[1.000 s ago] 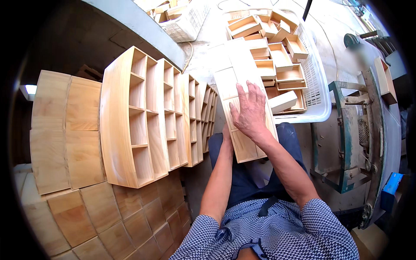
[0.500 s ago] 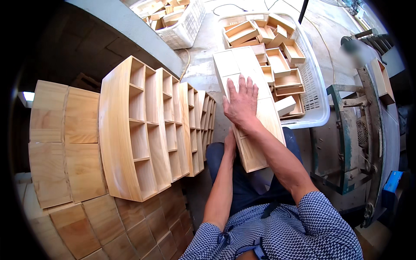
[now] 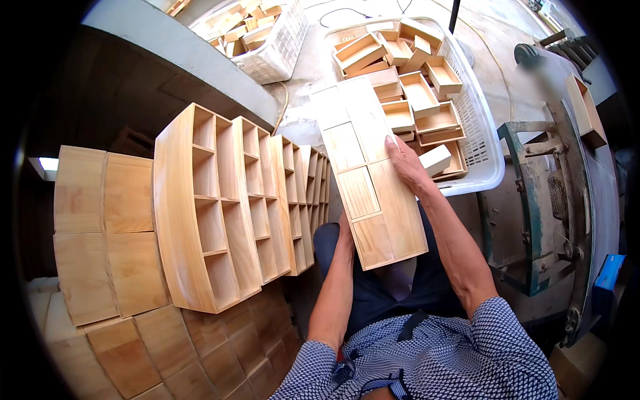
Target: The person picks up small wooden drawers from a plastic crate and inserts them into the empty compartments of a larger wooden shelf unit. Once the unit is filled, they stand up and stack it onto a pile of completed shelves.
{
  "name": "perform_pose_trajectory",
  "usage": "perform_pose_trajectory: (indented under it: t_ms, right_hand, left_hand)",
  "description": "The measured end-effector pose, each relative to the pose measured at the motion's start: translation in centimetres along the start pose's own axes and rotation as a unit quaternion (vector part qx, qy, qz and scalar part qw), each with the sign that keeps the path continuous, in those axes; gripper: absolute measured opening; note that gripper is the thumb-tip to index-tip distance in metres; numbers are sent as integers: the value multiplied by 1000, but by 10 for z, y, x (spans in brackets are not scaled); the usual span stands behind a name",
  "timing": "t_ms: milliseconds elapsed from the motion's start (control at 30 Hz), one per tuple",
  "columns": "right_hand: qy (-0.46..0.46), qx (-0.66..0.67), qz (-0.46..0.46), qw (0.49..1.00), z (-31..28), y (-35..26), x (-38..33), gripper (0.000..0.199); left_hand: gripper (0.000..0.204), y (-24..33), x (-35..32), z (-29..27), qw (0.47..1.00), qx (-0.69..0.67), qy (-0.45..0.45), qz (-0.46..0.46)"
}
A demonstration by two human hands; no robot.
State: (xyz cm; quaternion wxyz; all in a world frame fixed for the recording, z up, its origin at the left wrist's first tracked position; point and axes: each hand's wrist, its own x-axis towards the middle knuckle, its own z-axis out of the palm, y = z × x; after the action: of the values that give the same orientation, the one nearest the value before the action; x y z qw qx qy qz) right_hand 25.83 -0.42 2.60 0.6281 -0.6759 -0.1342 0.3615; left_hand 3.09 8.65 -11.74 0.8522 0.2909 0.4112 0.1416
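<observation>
Worn green metal frame (image 3: 533, 257) on the right; blue box (image 3: 609, 271) past it, far right; dark pole (image 3: 455, 16) up top; pale beam (image 3: 183, 61) slanting across upper left

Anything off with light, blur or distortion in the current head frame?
Head view: glare washes out the far end of the box; the far floor looks overexposed; the nearest shelf bows under the fisheye; a hazy patch blurs part of the machine.
</observation>
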Motion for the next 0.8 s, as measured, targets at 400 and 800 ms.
perform_pose_trajectory:
  t_ms: [400,800]
  right_hand:
    - [18,174,-70,982,-39,-11,-86,74]
    - [-103,262,-24,959,20,43,-257,63]
  left_hand:
    - [55,115,-135,51,880,411,99,218]
    - [53,110,-296,-2,840,491,147,180]
